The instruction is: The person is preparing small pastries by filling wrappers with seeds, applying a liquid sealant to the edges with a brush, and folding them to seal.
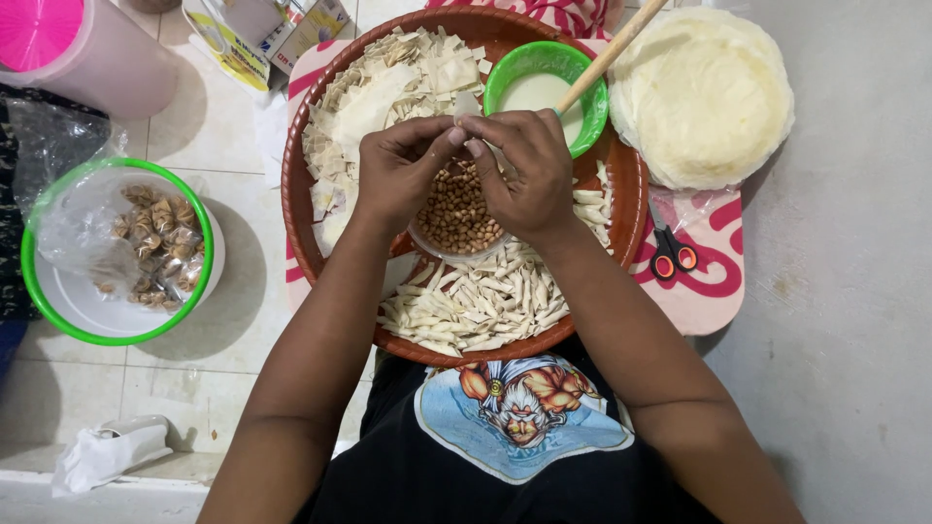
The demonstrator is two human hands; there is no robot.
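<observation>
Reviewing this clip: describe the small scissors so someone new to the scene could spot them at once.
Start at the big brown round tray under the hands. Just past its right rim, on the pink-and-white patterned board, below the stack of pale round wrappers, lie the scissors. They alone have black handles with red inner loops.

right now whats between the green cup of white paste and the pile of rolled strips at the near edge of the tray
In the head view, the hands pinching a wrapper piece, and beneath them the bowl of peanuts.

Brown tray [296, 209]; green bowl [589, 118]; pale wrappers [388, 92]; tan peanuts [456, 213]; red-black scissors [670, 254].
</observation>
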